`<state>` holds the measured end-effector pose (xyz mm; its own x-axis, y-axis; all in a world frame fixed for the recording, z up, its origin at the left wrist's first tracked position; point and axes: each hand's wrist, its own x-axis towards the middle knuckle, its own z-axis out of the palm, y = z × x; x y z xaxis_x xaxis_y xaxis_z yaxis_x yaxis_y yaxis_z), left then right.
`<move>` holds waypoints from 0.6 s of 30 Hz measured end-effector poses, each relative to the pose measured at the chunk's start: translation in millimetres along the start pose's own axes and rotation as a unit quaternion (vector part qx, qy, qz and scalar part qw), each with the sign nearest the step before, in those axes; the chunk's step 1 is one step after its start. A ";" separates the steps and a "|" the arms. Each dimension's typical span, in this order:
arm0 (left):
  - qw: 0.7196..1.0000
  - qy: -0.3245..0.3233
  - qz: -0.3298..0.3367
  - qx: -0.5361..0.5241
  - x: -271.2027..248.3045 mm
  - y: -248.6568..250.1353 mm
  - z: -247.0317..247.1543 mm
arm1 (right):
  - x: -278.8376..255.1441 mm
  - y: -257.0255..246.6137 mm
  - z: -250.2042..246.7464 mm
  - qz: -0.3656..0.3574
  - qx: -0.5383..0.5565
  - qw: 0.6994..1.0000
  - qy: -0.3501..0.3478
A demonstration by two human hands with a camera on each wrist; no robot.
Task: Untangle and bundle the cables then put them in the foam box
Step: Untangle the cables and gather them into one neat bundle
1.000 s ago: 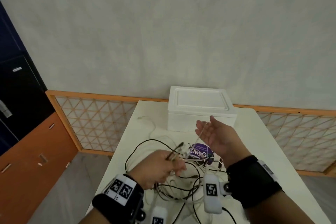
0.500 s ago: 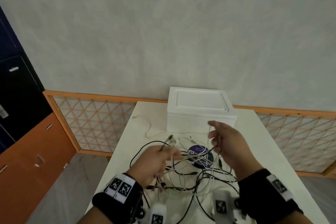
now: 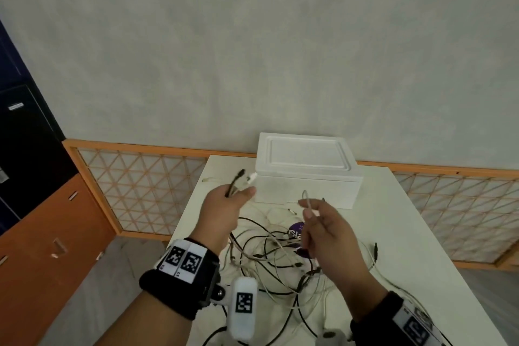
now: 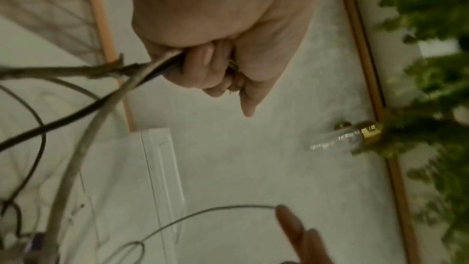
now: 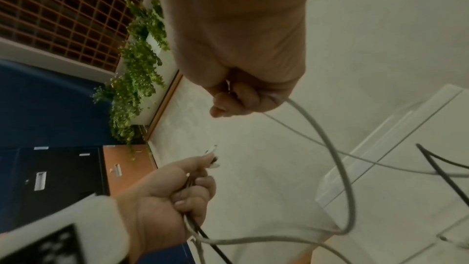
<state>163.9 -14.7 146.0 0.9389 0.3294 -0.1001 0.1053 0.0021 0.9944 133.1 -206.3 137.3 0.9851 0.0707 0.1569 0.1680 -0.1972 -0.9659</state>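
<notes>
Head view: left hand [image 3: 222, 212] clenches black and white cable ends [image 3: 241, 181], plugs pointing up and away toward the shut foam box [image 3: 306, 170] at the desk's [image 3: 421, 233] far end. The cable tangle [image 3: 275, 255] sprawls nearer.

Left wrist: cables trail left from the fist.

Right wrist: right hand [image 5: 243, 71] grips a grey cable [image 5: 337, 160] looping down.

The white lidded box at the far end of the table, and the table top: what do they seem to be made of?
White lidded box: probably expanded foam; matte, thick-walled, soft moulded lid edges. White table top: smooth, faintly glossy, maybe laminate; cannot be sure.
</notes>
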 end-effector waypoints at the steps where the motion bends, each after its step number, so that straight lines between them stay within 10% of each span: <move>1: 0.997 -0.013 -0.035 -0.070 -3.0 2.5 0.0 | 1.5 -2.2 -1.9 -0.012 -0.006 1.000 0.015; 6: 0.979 -0.170 -0.079 -0.078 -30.0 13.8 22.1 | -4.0 -11.4 12.9 -0.132 -0.242 0.959 -0.072; 18: 0.971 -0.156 -0.119 -0.137 -10.1 21.8 0.5 | -38.4 13.1 31.8 -0.152 -0.475 0.802 -0.328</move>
<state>156.9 -18.4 168.6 0.9566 -0.0126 -0.2910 0.2806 0.3081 0.9090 96.3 -180.6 112.1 0.7138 0.6948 -0.0880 0.6567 -0.7076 -0.2608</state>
